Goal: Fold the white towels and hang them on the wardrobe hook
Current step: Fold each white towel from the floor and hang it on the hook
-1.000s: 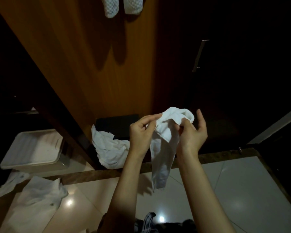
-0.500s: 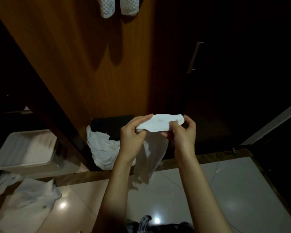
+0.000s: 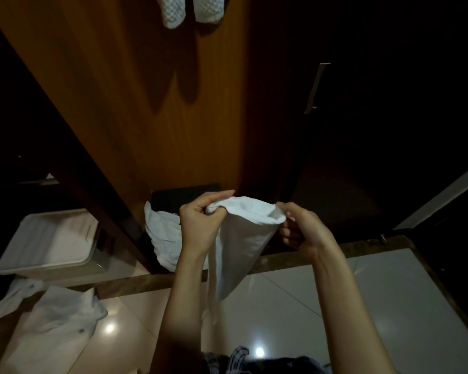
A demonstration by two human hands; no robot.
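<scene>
A white towel (image 3: 241,238) hangs in front of me, folded over along its top edge, its lower end trailing down to a point. My left hand (image 3: 200,225) pinches the left end of that top edge. My right hand (image 3: 300,228) pinches the right end. Two white knitted towels (image 3: 189,9) hang high on the brown wardrobe door (image 3: 152,103); the hook itself is out of view. Another crumpled white towel (image 3: 165,233) lies at the foot of the door.
A white plastic bin (image 3: 52,244) stands on the floor at left. White cloths (image 3: 54,325) lie on the glossy tiles at lower left. A dark box (image 3: 184,197) sits behind the crumpled towel. A dark door with a metal handle (image 3: 315,87) is at right.
The towel's top edge has been stretched wider between my hands and the hanging part has spread flatter. My hands have moved slightly apart.
</scene>
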